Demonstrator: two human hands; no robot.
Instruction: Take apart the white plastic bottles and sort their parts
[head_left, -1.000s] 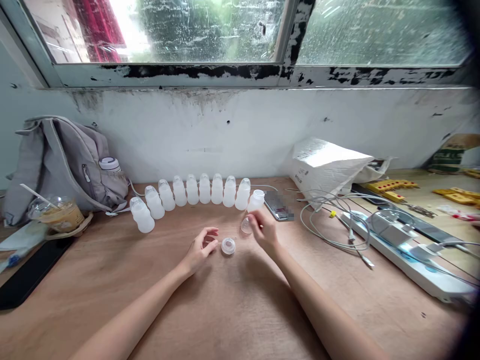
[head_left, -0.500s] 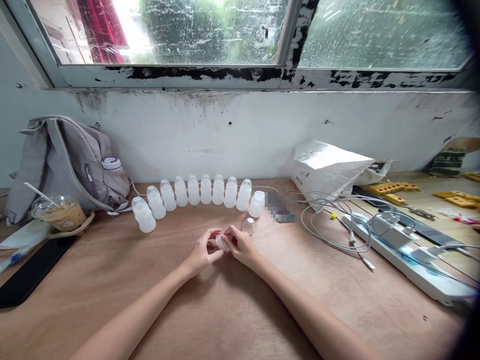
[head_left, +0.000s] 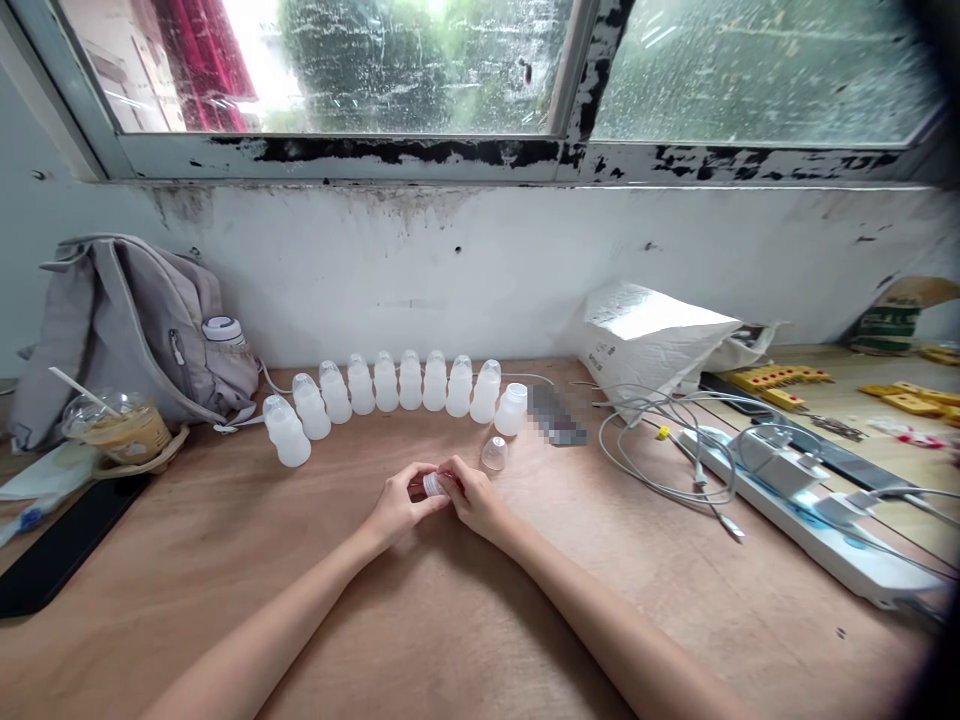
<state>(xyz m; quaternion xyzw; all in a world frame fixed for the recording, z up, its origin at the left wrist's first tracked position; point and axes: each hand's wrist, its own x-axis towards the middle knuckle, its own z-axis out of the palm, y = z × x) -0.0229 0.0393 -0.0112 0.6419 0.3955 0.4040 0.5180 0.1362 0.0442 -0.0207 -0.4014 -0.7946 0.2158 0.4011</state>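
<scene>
**Log:** Containers first. What do I write down for the table (head_left: pixel 450 640)?

**Operator:** From my end: ten frosted bottles (head_left: pixel 409 385), upright in a shallow arc along the far edge. Nine are topped with clear domes. The tenth, the uncapped bottle (head_left: pixel 512 412) at the right end, shows a bare neck. Walls too cloudy; I can't tell if anything is inside.

**Log:** Other vessels?

**Operator:** Left end of the far edge: clear cup (head_left: pixel 124 435), partly filled with brown drink, white straw (head_left: pixel 81 389) leaning out, set in a cardboard holder (head_left: pixel 172 448). Behind it a grey backpack (head_left: pixel 150 320) with a pale flask (head_left: pixel 223 330) in its side pocket. Right of the arc, by the wall, a white bag (head_left: pixel 645 350); contents hidden from me.

**Log:** And the piece in hand?

**Operator:** White collar (head_left: pixel 432 485): small, short, round, ridged side showing, tilted. Midway across the table, nearer me than the arc, between both hands. My left hand (head_left: pixel 397 507) grips it between thumb and fingers; my right hand (head_left: pixel 475 498) pinches its other side, fingertips covering part.

**Log:** Anything close by?

**Operator:** Loose dome (head_left: pixel 494 454), clear, resting on the wood just in front of the uncapped bottle, beyond my right hand.
</scene>
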